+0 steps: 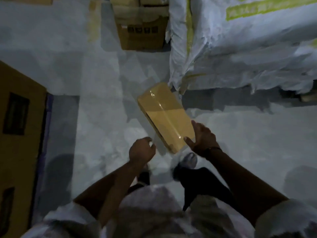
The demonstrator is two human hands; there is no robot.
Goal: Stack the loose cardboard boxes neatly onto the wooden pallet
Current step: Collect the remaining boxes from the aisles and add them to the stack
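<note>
Right hand (203,138) grips the near end of the taped box (164,114) above the floor (103,83). Left hand (141,150) is curled just beside it; its grip cannot be told.

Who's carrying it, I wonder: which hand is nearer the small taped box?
Right. The right hand grips the small taped box at its near corner; the left hand is curled beside its left edge, contact unclear.

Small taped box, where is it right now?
The small taped box is mid-frame in the head view, its near end held by the right hand, the left hand close beside; white sacks lie just beyond its far end.
</note>
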